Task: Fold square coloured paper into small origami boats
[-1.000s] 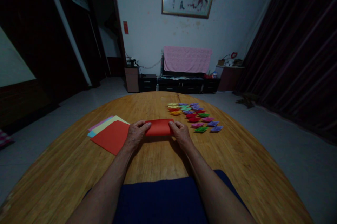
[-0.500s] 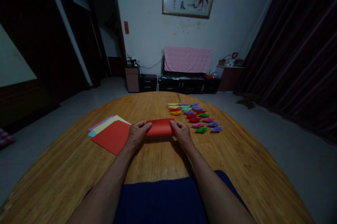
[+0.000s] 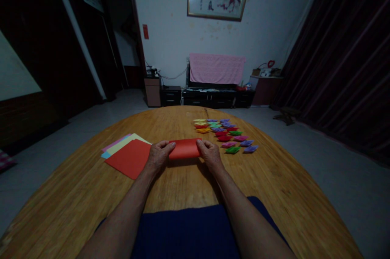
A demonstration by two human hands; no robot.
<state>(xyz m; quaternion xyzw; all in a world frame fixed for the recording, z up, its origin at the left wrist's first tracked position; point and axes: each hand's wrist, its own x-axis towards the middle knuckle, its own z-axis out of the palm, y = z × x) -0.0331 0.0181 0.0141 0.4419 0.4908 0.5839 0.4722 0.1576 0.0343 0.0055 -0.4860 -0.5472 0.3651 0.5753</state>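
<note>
A red sheet of paper (image 3: 185,148), bent over into a band, is stretched between my two hands just above the table. My left hand (image 3: 159,155) pinches its left end, thumb on top and fingers beneath. At the right end my right hand (image 3: 210,154) grips it the same way. Left of my left hand lies a stack of coloured paper (image 3: 129,158), red uppermost, with yellow, blue and pink edges showing behind. Beyond my right hand, several small folded paper boats (image 3: 224,139) stand in rows, in purple, green, red, pink, orange and yellow.
The round wooden table (image 3: 268,206) fills the foreground, with dark blue cloth (image 3: 185,232) at its near edge. Past it stand a black TV cabinet (image 3: 213,98) and a screen under a pink cloth (image 3: 216,68). A dark curtain (image 3: 344,68) hangs at the right.
Both hands keep their hold on the red paper, whose front face tilts very slightly. Otherwise the view has only shifted a little.
</note>
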